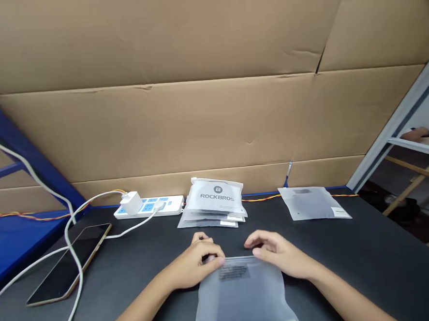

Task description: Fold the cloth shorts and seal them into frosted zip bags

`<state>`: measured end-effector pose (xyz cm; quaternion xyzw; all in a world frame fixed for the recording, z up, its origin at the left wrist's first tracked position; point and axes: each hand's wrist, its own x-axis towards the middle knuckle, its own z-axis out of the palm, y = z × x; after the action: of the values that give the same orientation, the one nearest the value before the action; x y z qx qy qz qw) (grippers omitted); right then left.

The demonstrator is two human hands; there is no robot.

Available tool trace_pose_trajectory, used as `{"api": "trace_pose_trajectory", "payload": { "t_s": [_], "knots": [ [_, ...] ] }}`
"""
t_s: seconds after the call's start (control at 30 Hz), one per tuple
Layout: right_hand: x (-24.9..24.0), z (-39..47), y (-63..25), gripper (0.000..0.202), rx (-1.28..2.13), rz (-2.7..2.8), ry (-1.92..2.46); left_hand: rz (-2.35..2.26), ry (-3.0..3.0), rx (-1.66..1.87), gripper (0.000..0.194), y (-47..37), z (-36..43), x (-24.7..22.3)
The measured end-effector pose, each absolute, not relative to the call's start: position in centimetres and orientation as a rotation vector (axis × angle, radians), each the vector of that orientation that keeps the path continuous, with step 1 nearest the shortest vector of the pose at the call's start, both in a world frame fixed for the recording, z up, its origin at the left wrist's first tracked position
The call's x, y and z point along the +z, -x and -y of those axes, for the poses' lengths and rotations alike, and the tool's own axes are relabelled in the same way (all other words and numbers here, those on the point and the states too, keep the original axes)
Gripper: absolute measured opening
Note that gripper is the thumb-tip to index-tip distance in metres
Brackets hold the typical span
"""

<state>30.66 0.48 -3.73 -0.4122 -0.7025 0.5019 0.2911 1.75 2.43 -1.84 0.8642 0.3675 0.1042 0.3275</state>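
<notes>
A translucent frosted bag (246, 299) lies on the black table with its top edge away from me; dark print shows near that edge and a white label at the lower right. My left hand (195, 263) pinches the bag's top left corner between thumb and fingers. At the top right corner, the thumb of my right hand (281, 253) touches the edge, its fingers curled but apart from the thumb. Beyond my hands sits a stack of ROCKBROS bags (217, 199). Another frosted bag (313, 203) lies flat at the back right.
A phone (70, 263) lies at the left under white cables. Behind it is a white power strip (171, 205) with a plugged-in charger (131, 203). A blue pen-like item (288, 174) leans near the cardboard wall (212, 126). Metal frame posts flank the table.
</notes>
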Motion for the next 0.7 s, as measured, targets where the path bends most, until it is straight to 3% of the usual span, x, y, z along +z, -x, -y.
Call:
{"api": "trace_pose_trajectory", "payload": {
  "t_s": [0.1,0.27,0.4,0.7],
  "knots": [
    [-3.8,-1.2,-31.6,0.029,1.204,1.873,1.244,-0.941,-2.254,0.219,0.033,-0.8,-3.1,-1.6],
    [-4.0,-0.6,-30.7,0.025,1.439,1.784,1.127,-0.988,-2.144,0.363,0.027,-1.5,-2.3,-1.4],
    [-4.4,0.9,-28.1,0.032,1.493,1.702,0.982,-0.942,-2.079,0.257,0.027,-2.9,-0.7,-1.4],
    [-4.7,1.8,-27.1,0.042,1.539,1.773,0.878,-0.966,-2.058,0.41,0.01,-4.6,0.5,-2.1]
  ]
}}
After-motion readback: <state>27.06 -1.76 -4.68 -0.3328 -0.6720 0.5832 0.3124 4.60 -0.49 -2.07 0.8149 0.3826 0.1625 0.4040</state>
